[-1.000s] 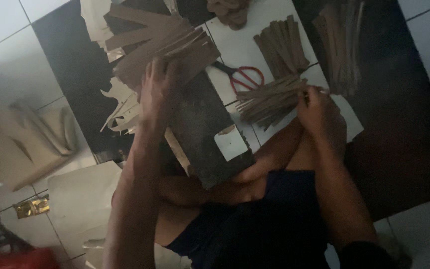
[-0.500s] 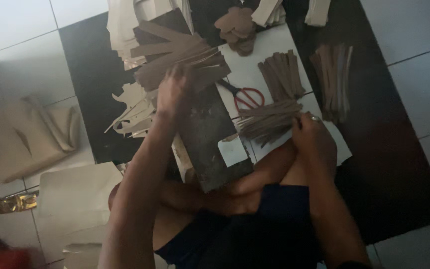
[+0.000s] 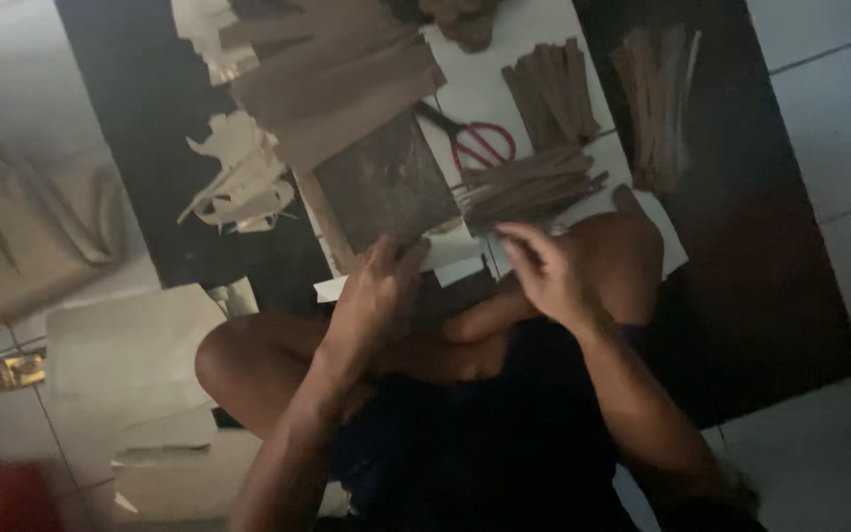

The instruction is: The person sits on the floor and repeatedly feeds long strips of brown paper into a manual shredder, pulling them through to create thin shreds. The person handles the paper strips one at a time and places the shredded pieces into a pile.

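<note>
Head view: left hand [image 3: 378, 291] touching the near edge of a dark flat board [image 3: 386, 187], fingers loose, not clamped. Right hand [image 3: 544, 266] pinched together just beside a bundle of brown strips [image 3: 529, 185]; cannot tell what sits between the fingertips. Red scissors [image 3: 475, 143] near the bundle. Could knock the strips apart with a bump. Dark, blurry; paper piles cut off up top.

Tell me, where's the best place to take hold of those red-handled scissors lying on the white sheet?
Probably by the red handle loops of the scissors, coming from above. They lie flat on the white sheet with the loops free, while the blades run up-left toward the brown paper strips.
</note>
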